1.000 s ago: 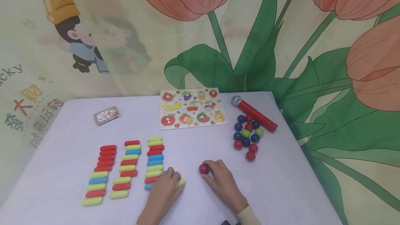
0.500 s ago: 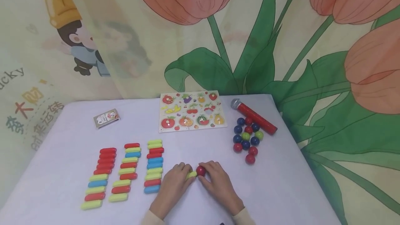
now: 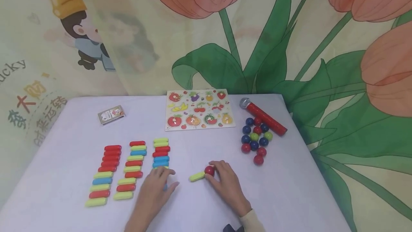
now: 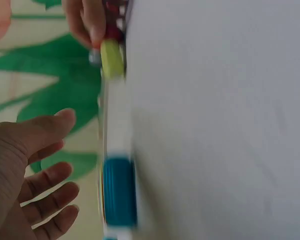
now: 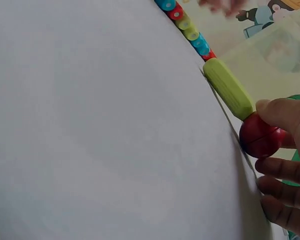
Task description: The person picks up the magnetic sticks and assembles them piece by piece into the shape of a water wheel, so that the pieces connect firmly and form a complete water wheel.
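My right hand (image 3: 227,185) pinches a red ball (image 3: 209,170) between thumb and fingers at the middle of the table. A yellow-green stick (image 3: 197,177) is joined end-on to the ball and points left, as the right wrist view shows closely. My left hand (image 3: 155,189) is over the front of the nearest column of sticks, fingers spread and holding nothing. It hides part of that column. In the left wrist view the thumb and fingers stand apart, with a blue stick (image 4: 119,192) close by.
Three columns of red, blue and yellow-green sticks (image 3: 106,164) lie at left. Several red, blue and green balls (image 3: 254,145) cluster at right beside a red microphone (image 3: 265,118). A fruit puzzle board (image 3: 200,110) and a small card box (image 3: 111,115) lie farther back.
My left hand brought a yellow-green stick right to the red ball, let go of it there, then moved back left to the stick column. The right hand kept hold of the ball.
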A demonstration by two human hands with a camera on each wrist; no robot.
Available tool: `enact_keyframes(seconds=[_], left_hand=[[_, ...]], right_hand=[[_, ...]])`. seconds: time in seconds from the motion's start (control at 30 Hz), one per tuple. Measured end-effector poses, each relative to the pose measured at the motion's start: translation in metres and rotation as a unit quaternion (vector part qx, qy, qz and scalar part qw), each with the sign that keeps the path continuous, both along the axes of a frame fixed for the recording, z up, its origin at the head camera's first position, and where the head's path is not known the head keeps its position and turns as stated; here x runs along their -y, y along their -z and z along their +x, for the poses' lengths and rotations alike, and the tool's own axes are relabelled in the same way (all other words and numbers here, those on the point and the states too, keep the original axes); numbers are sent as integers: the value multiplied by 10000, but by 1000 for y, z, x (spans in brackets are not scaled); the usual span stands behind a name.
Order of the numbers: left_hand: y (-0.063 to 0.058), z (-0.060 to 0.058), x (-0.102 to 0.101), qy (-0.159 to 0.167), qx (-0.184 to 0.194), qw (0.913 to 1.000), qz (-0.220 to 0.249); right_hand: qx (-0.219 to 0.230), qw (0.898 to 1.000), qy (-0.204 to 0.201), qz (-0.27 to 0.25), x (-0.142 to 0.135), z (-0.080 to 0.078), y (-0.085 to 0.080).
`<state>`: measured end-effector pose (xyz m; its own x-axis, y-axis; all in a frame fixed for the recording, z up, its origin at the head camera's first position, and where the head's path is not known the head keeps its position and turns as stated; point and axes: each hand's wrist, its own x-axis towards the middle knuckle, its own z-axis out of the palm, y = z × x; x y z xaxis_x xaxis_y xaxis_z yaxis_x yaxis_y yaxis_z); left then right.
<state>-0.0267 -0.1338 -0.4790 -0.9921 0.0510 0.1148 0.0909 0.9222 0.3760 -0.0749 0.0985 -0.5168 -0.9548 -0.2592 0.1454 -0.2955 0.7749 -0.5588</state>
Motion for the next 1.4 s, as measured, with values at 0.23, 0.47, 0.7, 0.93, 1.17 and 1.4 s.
enact_keyframes(seconds=[0.23,0.47,0.7,0.93,1.17,1.4], left_hand=[[-1,14,35,-82,522,9984,-188],[3,17,31,4,951,9951,-261],[4,28,22,244,757,9968,-97],[9,0,-21,585,-138,9969,507],[24,-15,-43,606,-236,9931,977],[25,-21,-49,618,-235,9934,934]], right_hand=[[447,9977,-44,-498,-7,-6,-4],[445,9976,-230,-482,-7,-5,0],[575,9966,-175,-568,-5,-2,2],[743,9937,-244,-798,-6,-3,2],[708,9895,-498,-1159,-4,-4,3],[768,9898,-467,-1104,-4,-6,2]])
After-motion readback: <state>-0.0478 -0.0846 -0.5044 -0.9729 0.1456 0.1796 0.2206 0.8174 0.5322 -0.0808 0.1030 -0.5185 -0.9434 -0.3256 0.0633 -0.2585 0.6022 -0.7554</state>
